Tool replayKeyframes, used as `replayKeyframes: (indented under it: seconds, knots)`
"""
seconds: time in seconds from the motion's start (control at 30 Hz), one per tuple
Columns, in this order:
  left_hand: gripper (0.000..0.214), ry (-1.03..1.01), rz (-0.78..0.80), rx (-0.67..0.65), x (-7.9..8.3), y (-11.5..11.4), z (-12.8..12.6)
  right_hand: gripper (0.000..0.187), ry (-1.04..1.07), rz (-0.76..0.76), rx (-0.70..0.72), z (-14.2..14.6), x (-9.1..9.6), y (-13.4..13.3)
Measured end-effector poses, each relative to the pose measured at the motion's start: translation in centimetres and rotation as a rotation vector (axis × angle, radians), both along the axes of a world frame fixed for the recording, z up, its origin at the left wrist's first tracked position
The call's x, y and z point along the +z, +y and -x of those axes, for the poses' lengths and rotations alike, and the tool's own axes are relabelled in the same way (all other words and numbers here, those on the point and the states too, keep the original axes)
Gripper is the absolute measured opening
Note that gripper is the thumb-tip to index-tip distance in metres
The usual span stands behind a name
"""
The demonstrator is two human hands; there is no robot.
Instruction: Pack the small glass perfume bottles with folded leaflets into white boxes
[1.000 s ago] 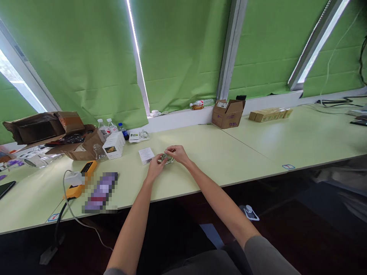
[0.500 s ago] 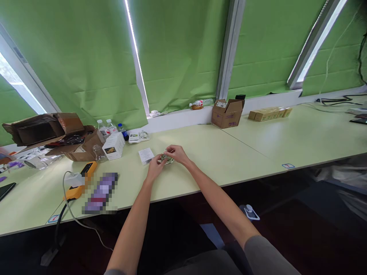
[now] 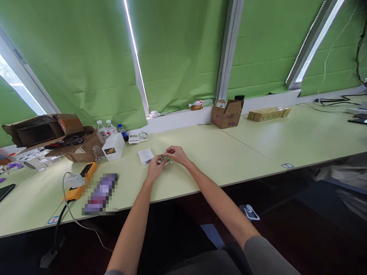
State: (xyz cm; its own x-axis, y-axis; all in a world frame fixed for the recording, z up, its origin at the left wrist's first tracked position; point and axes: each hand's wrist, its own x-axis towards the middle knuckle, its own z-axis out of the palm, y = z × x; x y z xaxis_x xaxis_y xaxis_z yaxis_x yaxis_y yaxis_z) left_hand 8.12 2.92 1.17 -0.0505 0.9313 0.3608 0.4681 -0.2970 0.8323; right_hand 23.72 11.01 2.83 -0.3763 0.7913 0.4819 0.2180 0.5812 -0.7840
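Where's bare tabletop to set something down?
Right of the right hand, up to the brown carton and table seam; also beyond the seam, between the row of small boxes and the front-edge sticker. Crowded: left, around the open cardboard box, white boxes and orange power strip.

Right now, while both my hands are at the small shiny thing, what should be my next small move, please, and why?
Perhaps steady the small shiny thing with the left hand and ease the right hand slightly aside. Both hands meet at it, and their fingers hide much of it, so a clearer view seems useful first.
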Motion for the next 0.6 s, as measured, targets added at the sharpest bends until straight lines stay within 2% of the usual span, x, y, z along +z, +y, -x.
replayKeyframes:
  seconds: [0.33, 0.43, 0.6]
  knots:
    - [0.046, 0.014, 0.001, -0.022, -0.1, 0.2, 0.1, 0.035, -0.151, -0.092, -0.073, -0.4, 0.6, -0.8]
    - [0.048, 0.001, 0.013, 0.001, -0.1, 0.1, 0.1, 0.038, -0.118, -0.099, -0.116, -0.7, 1.1, -1.1]
    - [0.051, -0.008, 0.029, 0.000, -0.3, 0.2, 0.2, 0.047, -0.004, -0.128, -0.270, -1.4, 1.4, -0.5]
